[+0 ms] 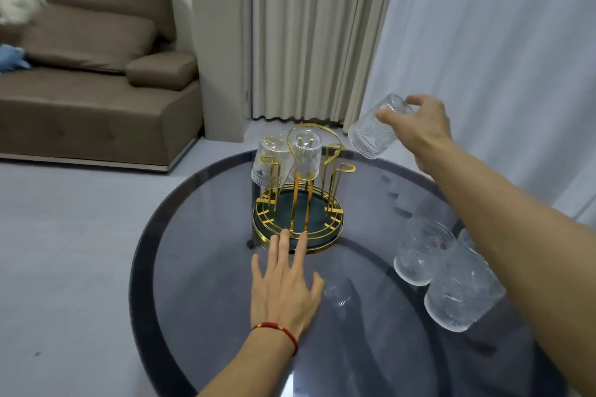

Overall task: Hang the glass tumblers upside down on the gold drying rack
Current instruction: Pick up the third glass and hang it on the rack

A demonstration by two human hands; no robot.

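The gold drying rack (335,219) with a dark green base stands on a round smoked-glass table (200,235). Two ribbed tumblers hang upside down on its left prongs, one at the left (269,159) and one at the middle (305,153). My right hand (419,126) grips a patterned glass tumbler (375,132) by its base, tilted mouth-down, up and to the right of the rack. My left hand (283,284) lies flat on the table with fingers spread, fingertips touching the rack's front rim. More tumblers (422,251) (461,296) stand on the table at the right, under my right forearm.
A brown sofa (96,80) stands on the pale floor at the back left. Beige curtains (309,29) and a white sheer curtain (500,42) hang behind the table. The rack's right prongs (345,169) carry nothing.
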